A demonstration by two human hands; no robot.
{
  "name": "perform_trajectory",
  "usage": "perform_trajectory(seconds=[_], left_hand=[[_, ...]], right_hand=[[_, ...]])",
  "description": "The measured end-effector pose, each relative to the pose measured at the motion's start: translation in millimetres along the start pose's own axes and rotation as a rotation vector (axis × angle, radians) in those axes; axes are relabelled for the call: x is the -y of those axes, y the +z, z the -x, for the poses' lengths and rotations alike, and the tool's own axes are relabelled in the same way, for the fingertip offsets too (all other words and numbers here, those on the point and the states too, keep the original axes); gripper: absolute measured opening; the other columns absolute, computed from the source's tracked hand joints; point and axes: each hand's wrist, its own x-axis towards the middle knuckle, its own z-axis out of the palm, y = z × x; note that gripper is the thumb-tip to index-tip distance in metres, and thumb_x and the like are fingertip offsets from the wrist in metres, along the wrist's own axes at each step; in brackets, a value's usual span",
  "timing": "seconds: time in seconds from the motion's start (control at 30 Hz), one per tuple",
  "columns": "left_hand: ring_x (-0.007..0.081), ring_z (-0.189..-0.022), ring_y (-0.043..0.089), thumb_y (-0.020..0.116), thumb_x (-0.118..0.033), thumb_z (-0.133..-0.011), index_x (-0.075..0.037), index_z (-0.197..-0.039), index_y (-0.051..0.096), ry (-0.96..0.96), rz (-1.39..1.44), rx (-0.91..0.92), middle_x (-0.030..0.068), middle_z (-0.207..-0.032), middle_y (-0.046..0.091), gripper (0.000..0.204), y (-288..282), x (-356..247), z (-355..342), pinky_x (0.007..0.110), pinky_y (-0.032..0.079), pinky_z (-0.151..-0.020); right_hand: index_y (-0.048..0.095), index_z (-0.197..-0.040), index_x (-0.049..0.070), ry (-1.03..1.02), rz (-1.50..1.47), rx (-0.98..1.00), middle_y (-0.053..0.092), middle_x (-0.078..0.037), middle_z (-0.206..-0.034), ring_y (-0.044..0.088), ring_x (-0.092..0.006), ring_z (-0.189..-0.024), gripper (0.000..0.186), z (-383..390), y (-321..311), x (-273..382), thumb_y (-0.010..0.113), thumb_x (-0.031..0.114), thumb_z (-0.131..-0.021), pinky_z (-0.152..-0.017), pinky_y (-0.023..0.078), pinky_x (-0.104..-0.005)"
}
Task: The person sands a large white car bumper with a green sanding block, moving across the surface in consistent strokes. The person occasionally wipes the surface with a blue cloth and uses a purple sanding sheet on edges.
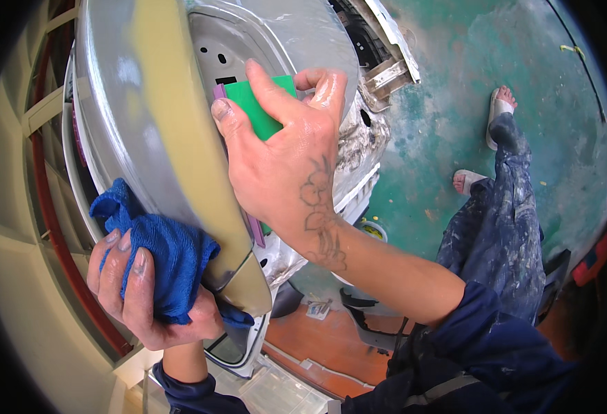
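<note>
My right hand (286, 145) is closed over a long green sanding block (262, 124), fingers and thumb gripping its sides. A purple layer shows along the block's edge. The block lies by the edge of a grey car body panel (110, 90), which carries a broad band of yellowish filler (179, 124). My palm hides the middle of the block. My left hand (138, 297) grips a crumpled blue cloth (169, 255) against the panel's lower part. The fingers and right wrist look wet.
Beyond the block is a recess (227, 41) with holes in the metal. Bare and dirty body parts (365, 138) stand to its right. A small bucket (374, 231) sits on the green floor (428, 124). A red pipe (48, 200) runs along the wall at left. My legs (503, 207) are at right.
</note>
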Motion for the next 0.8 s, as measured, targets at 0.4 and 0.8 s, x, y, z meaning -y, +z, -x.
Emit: perform_trajectory(seconds=[0.4,0.8], left_hand=[[0.0468,-0.118,0.066,0.068,-0.043,-0.097,0.003,-0.128,0.067,0.003,0.037,0.023,0.0266,-0.126,0.067,0.055,3,-6,4,0.06,0.051,-0.106],[0.0401,-0.099,0.06,0.071,-0.017,-0.063,-0.006,-0.093,0.058,-0.051,0.052,0.093,0.0152,-0.099,0.06,0.035,-2,-15,-13,0.053,0.05,-0.093]], right_hand=[[0.073,-0.131,-0.006,-0.059,0.073,0.027,0.047,-0.028,-0.118,0.048,-0.0404,-0.11,0.049,59,-28,-7,0.085,0.009,-0.086,-0.091,0.043,-0.0467],[0.077,-0.133,0.0,-0.048,0.079,0.132,0.047,-0.019,-0.113,0.048,-0.0295,-0.103,0.049,85,-45,-6,0.085,0.016,-0.087,-0.087,0.045,-0.0407]])
